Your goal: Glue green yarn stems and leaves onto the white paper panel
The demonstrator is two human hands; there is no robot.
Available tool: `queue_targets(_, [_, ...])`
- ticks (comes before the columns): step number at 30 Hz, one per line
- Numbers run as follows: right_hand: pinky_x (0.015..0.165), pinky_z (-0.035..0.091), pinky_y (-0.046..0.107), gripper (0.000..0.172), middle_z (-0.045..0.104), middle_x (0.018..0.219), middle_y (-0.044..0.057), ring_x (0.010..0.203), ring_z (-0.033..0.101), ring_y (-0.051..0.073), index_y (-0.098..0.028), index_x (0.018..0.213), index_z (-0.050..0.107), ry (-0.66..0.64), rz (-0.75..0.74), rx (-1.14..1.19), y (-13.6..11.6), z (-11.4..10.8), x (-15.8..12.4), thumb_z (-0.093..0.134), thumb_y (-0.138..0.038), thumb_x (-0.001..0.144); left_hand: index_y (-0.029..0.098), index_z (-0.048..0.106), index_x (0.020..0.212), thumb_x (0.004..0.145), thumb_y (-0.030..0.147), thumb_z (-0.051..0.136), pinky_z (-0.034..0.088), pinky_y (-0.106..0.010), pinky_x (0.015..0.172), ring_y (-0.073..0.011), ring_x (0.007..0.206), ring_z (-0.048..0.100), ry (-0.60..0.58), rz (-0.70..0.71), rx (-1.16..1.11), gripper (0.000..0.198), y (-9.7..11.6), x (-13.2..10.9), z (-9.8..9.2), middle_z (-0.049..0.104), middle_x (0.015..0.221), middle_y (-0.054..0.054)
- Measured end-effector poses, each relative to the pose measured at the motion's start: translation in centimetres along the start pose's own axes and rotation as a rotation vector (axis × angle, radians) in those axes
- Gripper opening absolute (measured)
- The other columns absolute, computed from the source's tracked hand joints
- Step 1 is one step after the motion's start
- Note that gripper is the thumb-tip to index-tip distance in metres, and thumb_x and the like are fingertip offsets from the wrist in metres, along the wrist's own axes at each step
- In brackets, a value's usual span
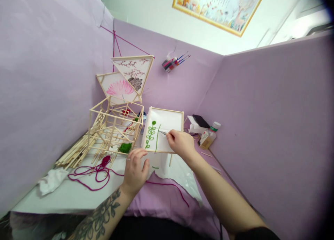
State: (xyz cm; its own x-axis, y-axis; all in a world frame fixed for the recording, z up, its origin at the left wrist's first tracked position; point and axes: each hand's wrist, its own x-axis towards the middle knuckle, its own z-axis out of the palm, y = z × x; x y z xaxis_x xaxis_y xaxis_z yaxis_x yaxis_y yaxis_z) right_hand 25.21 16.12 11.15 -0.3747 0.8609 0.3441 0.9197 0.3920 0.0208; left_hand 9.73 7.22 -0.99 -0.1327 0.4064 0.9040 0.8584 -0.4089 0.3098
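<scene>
My right hand (181, 142) pinches a thin pointed tool that looks like tweezers (163, 133), its tip at a green yarn strand (157, 138). The strand runs upright over a white panel with a pale wooden stick frame (170, 121). Left of it on the panel is a green yarn plant shape (150, 135) with looped leaves and a round top. My left hand (135, 168) is by the panel's lower left corner, fingers loosely bent and apart, with nothing visible in them. A short green yarn scrap (155, 168) lies below the panel.
Left stands an open stick framework (116, 123) with a green yarn ball (125, 148) inside, beside bundled wooden sticks (78, 144). Magenta cord (96, 177) lies along the front. Decorated panels (135, 71) lean behind. A bottle (208, 137) and a dark phone-like object (200, 121) sit right.
</scene>
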Motion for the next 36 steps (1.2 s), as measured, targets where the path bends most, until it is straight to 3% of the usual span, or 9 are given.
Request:
queue_targets(20, [0.053,0.024,0.027,0.031,0.071,0.078,0.001,0.073,0.065,0.018,-0.024,0.085,0.068,0.095,0.011,-0.002,0.2,0.0,0.4,0.041,-0.038,0.091,0.017,0.048,0.11,0.082,0.008,0.056,0.046,-0.044,0.093,-0.0234,0.103,0.055,-0.006,0.01,-0.01,0.031,-0.1,-0.2,0.1,0.059,0.103,-0.01])
queue_targets(27, [0.053,0.026,0.027,0.032,0.071,0.077,0.003,0.071,0.064,0.019,-0.023,0.083,0.067,0.079,0.025,-0.036,0.0,0.0,1.1,0.04,-0.037,0.091,0.015,0.048,0.109,0.081,0.007,0.057,0.045,-0.045,0.093,-0.0237,0.103,0.055,-0.006,0.009,-0.008,0.03,-0.1,-0.2,0.0,0.059,0.103,-0.011])
queue_targets(36, [0.055,0.029,0.026,0.029,0.071,0.078,0.001,0.072,0.064,0.018,-0.025,0.086,0.068,0.033,0.037,0.063,0.3,-0.8,0.1,0.042,-0.039,0.089,0.017,0.048,0.11,0.082,0.008,0.056,0.046,-0.045,0.093,-0.0234,0.103,0.055,-0.005,0.005,-0.011,0.031,-0.1,-0.1,0.0,0.059,0.104,-0.01])
